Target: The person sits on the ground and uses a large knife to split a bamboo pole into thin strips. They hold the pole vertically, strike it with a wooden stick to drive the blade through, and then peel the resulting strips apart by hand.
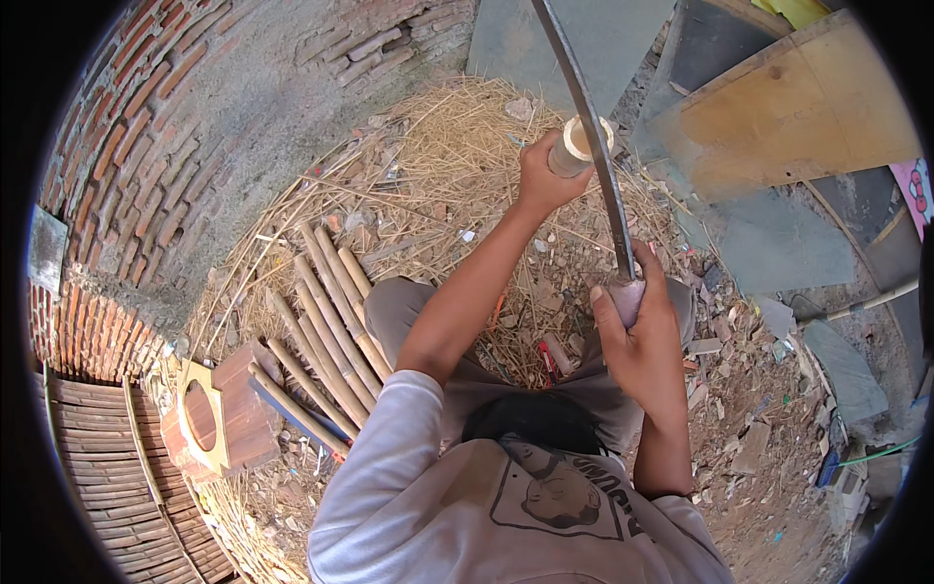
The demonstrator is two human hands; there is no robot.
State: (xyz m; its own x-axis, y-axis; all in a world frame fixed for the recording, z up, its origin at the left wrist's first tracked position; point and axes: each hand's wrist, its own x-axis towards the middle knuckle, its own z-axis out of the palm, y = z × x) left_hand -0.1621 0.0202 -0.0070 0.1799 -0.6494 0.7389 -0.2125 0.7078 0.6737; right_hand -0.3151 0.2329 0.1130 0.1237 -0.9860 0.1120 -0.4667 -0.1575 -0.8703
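My left hand (pixel 551 180) is wrapped round a thick pale bamboo tube (pixel 571 156), whose hollow cut end tilts up toward me. In my right hand (pixel 632 326) is the stubby handle of a long machete (pixel 595 122). Its dark, slightly curved blade rises toward the top of the view and crosses in front of the tube's right side. Whether the blade touches the tube I cannot tell. Part of the handle is hidden by my fingers.
Several bamboo poles (pixel 326 321) lie by my left knee, near a brown wooden board (pixel 233 409) with a round hole. Straw and shavings (pixel 457 136) cover the ground ahead. A brick wall (pixel 146 146) stands at left; boards (pixel 798 107) and grey sheets lie at right.
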